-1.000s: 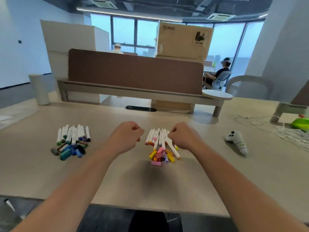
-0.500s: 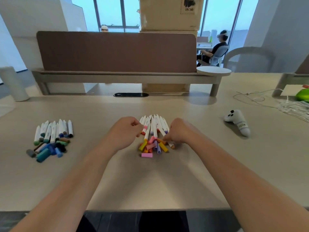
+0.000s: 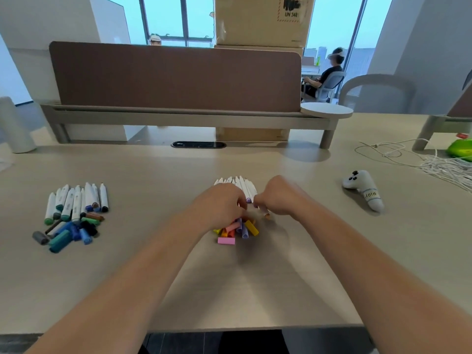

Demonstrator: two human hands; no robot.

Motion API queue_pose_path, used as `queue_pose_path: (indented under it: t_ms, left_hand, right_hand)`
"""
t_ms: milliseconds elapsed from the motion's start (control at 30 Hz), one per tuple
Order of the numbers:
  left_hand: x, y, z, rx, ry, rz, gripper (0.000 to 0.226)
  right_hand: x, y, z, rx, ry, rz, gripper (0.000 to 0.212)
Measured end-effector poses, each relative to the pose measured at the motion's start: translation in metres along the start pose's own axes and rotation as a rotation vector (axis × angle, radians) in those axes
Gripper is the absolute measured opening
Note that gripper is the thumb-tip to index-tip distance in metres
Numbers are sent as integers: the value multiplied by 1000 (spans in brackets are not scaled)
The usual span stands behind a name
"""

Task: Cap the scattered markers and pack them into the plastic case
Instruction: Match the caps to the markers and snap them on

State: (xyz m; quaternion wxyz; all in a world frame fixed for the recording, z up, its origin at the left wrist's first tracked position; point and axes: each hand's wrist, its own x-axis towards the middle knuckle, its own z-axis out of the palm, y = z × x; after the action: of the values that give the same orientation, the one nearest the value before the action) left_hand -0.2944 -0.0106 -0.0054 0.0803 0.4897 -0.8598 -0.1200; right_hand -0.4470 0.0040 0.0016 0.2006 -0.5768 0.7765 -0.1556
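Both fists sit knuckles-up, nearly touching, over the middle of the table (image 3: pixel 153 172). The right hand (image 3: pixel 279 198) curls round a marker (image 3: pixel 267 215) whose orange tip pokes out below. The left hand (image 3: pixel 219 206) curls over the loose caps (image 3: pixel 238 229), and I cannot tell whether it holds one. White markers (image 3: pixel 245 186) fan out behind.

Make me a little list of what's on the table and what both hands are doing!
Middle pile: white-barrelled markers with loose pink, orange, yellow and purple caps
Left pile: white markers with blue and green caps
Left hand: curled over the middle caps; grip hidden
Right hand: seems to pinch an orange-tipped marker
Also there: white game controller, white cables
Plastic case: not in view
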Motion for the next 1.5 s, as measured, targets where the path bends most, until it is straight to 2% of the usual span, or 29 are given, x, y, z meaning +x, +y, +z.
queue_pose_path:
  t_ms: [200,467,633,700,833,933,1067,1233,1367,1500]
  left_hand:
    - [15,9,5,133,-96,64,20]
    - [29,13,6,262,-142,150,17]
    - [31,18,9,268,-153,85,30]
    - [30,19,10,278,-168,110,28]
    - [28,12,5,235,-70,174,21]
    - [28,2,-6,-18,11,108,16]
    - [27,-20,-22,-374,216,-47,9]
    - [25,-50,-34,-1027,376,-246,15]
    - [26,-64,-31,-1289,425,-329,15]
    - [28,-72,-29,-1468,432,-321,18]
  right_hand:
    - [-2,1,-5,116,-26,-5,19]
    - [8,10,-7,160,32,-22,25]
    - [12,9,-9,214,25,-24,28]
    - [15,7,-9,230,24,-21,27]
    - [21,5,-7,238,29,-17,27]
    - [27,3,-11,232,66,-18,30]
    - [28,-8,-21,279,67,-44,29]
    - [21,-27,-24,479,-163,-164,12]
    - [18,-39,-16,492,-283,-226,11]
    - [20,-42,-9,467,-438,-235,12]
